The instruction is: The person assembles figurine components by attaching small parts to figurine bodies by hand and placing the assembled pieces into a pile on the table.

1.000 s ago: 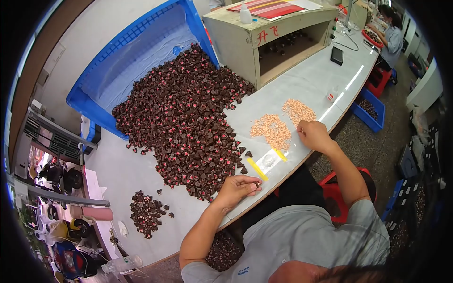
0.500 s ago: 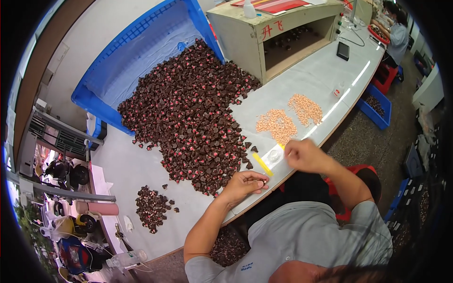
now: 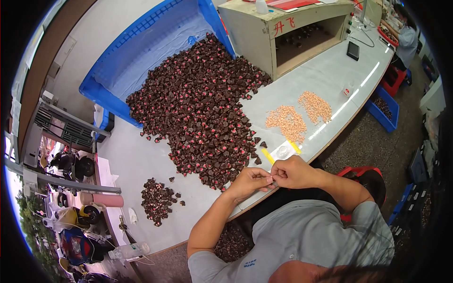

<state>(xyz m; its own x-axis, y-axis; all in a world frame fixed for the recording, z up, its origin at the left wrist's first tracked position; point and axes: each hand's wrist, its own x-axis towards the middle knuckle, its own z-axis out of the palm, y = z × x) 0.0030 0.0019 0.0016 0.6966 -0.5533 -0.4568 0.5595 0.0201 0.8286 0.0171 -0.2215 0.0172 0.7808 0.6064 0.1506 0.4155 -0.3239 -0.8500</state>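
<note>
Left hand [image 3: 247, 184] pinches small piece [image 3: 272, 183], mostly hidden; right hand [image 3: 292, 172] adjoins, finger grip unclear. Likely light, stiff; hold edges. Dark heap [image 3: 207, 111]: ten-to-eleven o'clock.

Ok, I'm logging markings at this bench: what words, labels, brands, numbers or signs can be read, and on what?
Red characters on the beige open-fronted cabinet: large, but not copied here.
Blue lettering on the grey shirt: too small to read.
Red label on the small clear bottle: likewise unreadable.

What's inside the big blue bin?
Heaped dark pieces, some pink-marked, reaching out onto the table; pale-blue inner surface shows beyond. Whatever the blue bin holds under them is hidden.
</note>
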